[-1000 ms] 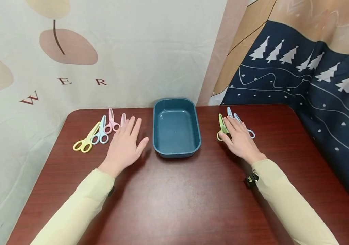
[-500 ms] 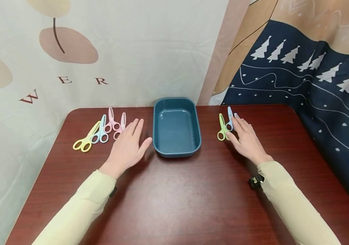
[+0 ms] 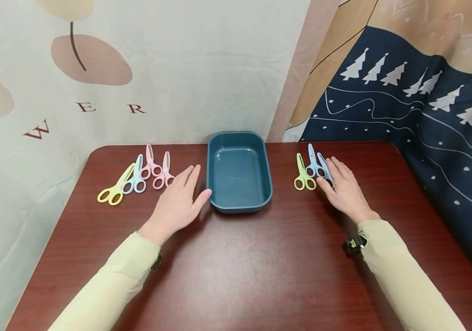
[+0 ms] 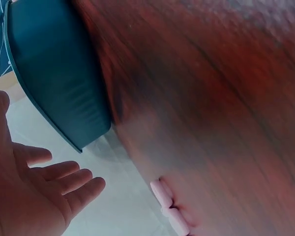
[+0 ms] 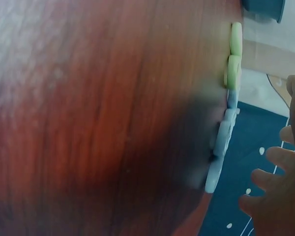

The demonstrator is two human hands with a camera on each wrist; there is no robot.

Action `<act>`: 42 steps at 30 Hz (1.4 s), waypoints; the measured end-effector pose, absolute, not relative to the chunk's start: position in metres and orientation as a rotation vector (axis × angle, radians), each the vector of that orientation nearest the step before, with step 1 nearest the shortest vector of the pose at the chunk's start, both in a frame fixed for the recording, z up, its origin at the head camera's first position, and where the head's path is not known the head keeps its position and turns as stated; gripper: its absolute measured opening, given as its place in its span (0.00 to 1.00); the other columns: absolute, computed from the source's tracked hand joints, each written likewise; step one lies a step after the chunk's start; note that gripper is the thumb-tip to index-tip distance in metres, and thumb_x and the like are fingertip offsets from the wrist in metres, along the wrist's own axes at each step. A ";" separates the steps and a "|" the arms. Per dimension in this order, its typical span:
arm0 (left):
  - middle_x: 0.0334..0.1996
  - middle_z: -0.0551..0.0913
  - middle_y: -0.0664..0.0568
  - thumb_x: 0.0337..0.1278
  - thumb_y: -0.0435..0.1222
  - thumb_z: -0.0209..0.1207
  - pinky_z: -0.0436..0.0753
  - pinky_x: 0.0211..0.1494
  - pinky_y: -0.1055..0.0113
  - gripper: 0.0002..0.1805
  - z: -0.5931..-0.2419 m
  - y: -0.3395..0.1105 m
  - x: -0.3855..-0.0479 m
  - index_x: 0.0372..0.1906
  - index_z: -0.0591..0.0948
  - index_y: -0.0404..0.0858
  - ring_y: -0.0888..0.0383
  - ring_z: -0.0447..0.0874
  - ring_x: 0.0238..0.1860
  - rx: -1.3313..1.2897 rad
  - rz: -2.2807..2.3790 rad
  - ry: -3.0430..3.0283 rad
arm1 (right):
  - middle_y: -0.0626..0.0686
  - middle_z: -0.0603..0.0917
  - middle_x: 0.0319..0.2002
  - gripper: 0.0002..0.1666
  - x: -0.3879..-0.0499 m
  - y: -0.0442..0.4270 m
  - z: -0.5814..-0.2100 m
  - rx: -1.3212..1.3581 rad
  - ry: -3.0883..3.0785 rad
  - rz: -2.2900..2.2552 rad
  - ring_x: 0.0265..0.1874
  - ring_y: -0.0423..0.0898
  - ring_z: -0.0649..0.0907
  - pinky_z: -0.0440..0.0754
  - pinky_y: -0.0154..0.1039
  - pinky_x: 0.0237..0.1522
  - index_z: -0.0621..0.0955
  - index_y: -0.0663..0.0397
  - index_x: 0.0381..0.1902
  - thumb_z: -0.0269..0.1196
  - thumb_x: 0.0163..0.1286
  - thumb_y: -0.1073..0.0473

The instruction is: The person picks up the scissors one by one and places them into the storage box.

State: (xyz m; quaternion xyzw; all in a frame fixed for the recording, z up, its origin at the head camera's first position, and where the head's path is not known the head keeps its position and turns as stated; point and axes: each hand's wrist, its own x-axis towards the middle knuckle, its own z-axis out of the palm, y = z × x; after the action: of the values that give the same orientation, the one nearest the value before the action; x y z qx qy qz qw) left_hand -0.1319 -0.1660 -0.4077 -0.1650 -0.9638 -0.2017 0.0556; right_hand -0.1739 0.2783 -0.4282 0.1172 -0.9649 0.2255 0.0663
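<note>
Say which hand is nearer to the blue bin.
Left. The left hand is just left of the bin; the right hand is farther off to its right, beyond the green scissors.

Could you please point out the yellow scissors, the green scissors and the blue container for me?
Yellow scissors (image 3: 118, 185), head view: on the middle, just above the finger loops.
Green scissors (image 3: 302, 174), head view: on the middle, just above the finger loops.
Blue container (image 3: 238, 179), head view: on its bare inside floor.

Head pic bright w/ glare on tabletop; wrist pics dimmer & blurry
</note>
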 end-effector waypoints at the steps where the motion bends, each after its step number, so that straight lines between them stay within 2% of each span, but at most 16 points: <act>1: 0.76 0.62 0.31 0.76 0.52 0.52 0.62 0.77 0.42 0.41 -0.408 -0.165 -0.132 0.79 0.59 0.29 0.35 0.61 0.76 -0.497 -0.625 -2.931 | 0.70 0.59 0.78 0.41 -0.174 0.280 -0.428 0.341 -2.912 0.694 0.76 0.71 0.59 0.56 0.67 0.75 0.61 0.67 0.78 0.57 0.79 0.49; 11: 0.78 0.60 0.33 0.75 0.55 0.53 0.62 0.78 0.44 0.44 -0.408 -0.158 -0.129 0.81 0.56 0.31 0.39 0.58 0.78 -0.490 -0.766 -2.988 | 0.71 0.57 0.78 0.42 -0.172 0.295 -0.426 0.208 -2.956 0.797 0.76 0.70 0.57 0.59 0.71 0.72 0.59 0.67 0.79 0.54 0.81 0.46; 16: 0.78 0.60 0.34 0.74 0.57 0.55 0.62 0.79 0.45 0.46 -0.408 -0.155 -0.127 0.81 0.55 0.31 0.39 0.58 0.78 -0.487 -0.779 -3.003 | 0.73 0.59 0.77 0.41 -0.171 0.298 -0.428 0.176 -2.962 0.815 0.74 0.72 0.60 0.60 0.71 0.71 0.61 0.69 0.77 0.57 0.80 0.47; 22: 0.78 0.61 0.34 0.73 0.57 0.56 0.61 0.79 0.45 0.48 -0.409 -0.153 -0.127 0.81 0.55 0.30 0.39 0.58 0.78 -0.496 -0.785 -3.002 | 0.76 0.59 0.75 0.43 -0.169 0.302 -0.432 0.106 -2.990 0.848 0.73 0.74 0.60 0.60 0.71 0.70 0.59 0.70 0.78 0.57 0.79 0.47; 36: 0.80 0.57 0.39 0.64 0.63 0.61 0.62 0.78 0.43 0.57 -0.409 -0.145 -0.123 0.83 0.49 0.35 0.42 0.56 0.79 -0.392 -0.983 -3.078 | 0.78 0.62 0.73 0.47 -0.172 0.302 -0.435 -0.037 -3.022 0.884 0.71 0.76 0.61 0.59 0.70 0.71 0.58 0.72 0.78 0.63 0.75 0.49; 42: 0.80 0.56 0.37 0.61 0.59 0.67 0.63 0.78 0.43 0.61 -0.412 -0.141 -0.124 0.83 0.47 0.33 0.41 0.58 0.79 -0.338 -1.156 -3.048 | 0.78 0.63 0.72 0.47 -0.172 0.299 -0.436 -0.056 -3.024 0.886 0.68 0.74 0.62 0.64 0.67 0.68 0.59 0.74 0.77 0.64 0.74 0.50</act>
State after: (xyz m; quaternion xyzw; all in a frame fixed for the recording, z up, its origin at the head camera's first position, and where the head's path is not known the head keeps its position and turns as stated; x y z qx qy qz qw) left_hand -0.1237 -0.1412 -0.4116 -0.1029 -0.9279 -0.3519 -0.0680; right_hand -0.1723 0.2992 -0.4360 -0.0177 -0.9595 0.2812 -0.0050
